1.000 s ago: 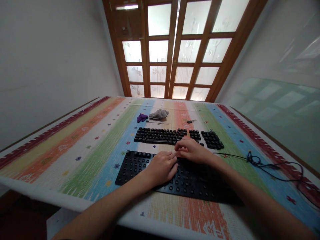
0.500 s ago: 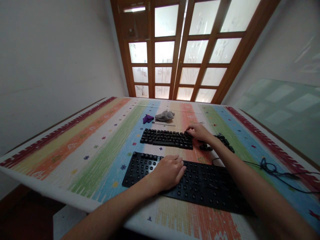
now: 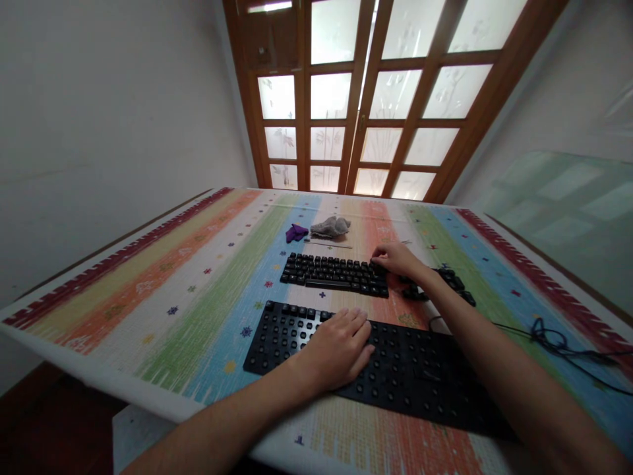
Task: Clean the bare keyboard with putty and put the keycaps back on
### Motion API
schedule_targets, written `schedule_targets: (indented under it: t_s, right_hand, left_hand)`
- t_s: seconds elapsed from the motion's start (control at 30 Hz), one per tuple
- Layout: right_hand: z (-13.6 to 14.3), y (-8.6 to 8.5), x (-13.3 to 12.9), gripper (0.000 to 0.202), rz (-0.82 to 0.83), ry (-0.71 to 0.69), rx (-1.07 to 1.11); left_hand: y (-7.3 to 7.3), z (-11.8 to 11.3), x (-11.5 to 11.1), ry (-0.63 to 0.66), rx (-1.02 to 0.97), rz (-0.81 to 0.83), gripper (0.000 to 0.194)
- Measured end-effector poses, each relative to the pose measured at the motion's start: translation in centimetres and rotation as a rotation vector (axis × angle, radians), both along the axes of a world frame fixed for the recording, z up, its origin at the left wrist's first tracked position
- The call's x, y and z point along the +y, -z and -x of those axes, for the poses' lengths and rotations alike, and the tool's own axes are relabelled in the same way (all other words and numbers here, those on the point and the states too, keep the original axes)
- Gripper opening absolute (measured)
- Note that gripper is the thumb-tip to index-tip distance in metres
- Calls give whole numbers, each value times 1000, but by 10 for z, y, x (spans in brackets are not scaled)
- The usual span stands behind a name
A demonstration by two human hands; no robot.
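A black keyboard lies near the front of the table. Most of its keycaps are off, but several sit along the left part of its top row. My left hand lies over its middle, palm down, fingers stretched toward the upper right. Beyond it, loose black keycaps are laid out in keyboard rows. At the right end of those rows is my right hand, thumb and finger pinched on a keycap at the upper corner. More keycaps lie right of that wrist, partly hidden by the forearm.
A grey cloth and a purple cloth lie behind the keycaps, with a thin rod in front. A black cable coils at the right. The striped tablecloth covers the table; glazed doors stand behind.
The view has shifted slightly, so most things sit a little further right in the picture. Both hands stay in nearly the same places over the keyboard and keycaps.
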State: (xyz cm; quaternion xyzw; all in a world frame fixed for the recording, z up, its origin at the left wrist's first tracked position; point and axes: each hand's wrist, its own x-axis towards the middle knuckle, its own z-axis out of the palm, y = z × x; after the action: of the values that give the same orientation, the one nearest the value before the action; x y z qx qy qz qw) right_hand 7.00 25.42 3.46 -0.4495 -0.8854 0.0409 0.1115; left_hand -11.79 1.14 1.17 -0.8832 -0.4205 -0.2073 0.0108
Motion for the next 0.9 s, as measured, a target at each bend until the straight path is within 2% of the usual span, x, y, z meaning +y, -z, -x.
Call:
schedule_targets:
  t_s: [0.17, 0.3, 0.5, 0.63, 0.77, 0.9]
  right_hand:
    - [1, 1, 1, 8, -30, -21, 48]
    - [1, -5, -5, 9, -83, -8, 133]
    - [-1, -22, -40, 4, -98, -126, 335]
    - [-7, -24, -83, 7, 29, -188, 395]
    - [-15, -15, -123, 13, 247, -235, 463]
    - [-21, -6, -148, 17, 415, -243, 478]
  left_hand:
    - [1, 0, -2, 4, 5, 7, 39]
    - [3, 2, -2, 11, 24, 30, 44]
    - [4, 4, -1, 9, 42, 46, 46]
    - [1, 4, 1, 19, 39, 46, 46]
    - [1, 5, 1, 26, 13, 13, 42]
    - [2, 5, 0, -4, -1, -19, 41]
